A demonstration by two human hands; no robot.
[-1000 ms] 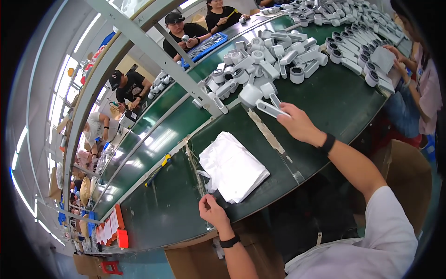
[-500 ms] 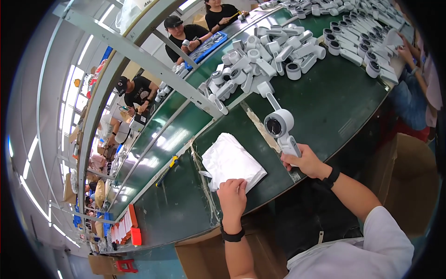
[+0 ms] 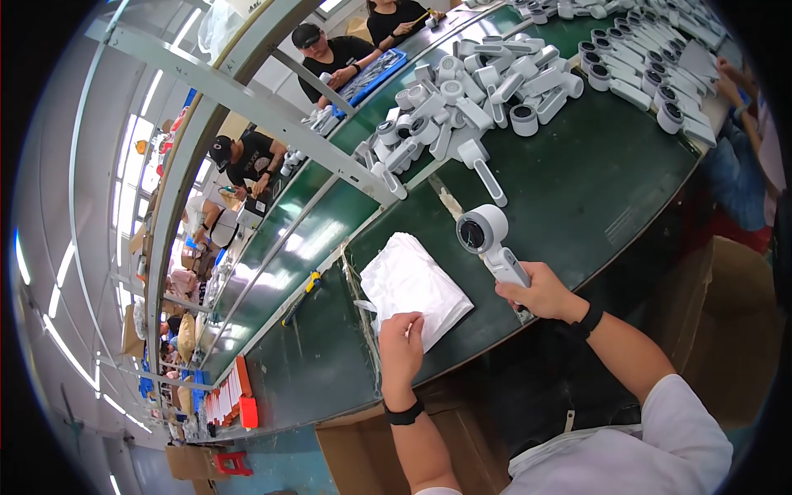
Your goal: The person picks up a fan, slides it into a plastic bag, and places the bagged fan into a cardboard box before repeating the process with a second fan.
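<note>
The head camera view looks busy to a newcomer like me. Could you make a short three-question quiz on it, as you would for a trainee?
1. What is the right hand holding?
2. True or false: the yellow tool lies to the right of the white pile.
3. Which of these is the left hand nearest to? (A) red stool (B) white pile (C) blue tray

Key: 1. A white-and-grey handheld device with a round head. 2. False; it lies to the left. 3. B.

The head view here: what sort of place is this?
Probably a factory assembly line: a heap of matching grey-white devices, a long green worktable and several people working nearby.
</note>
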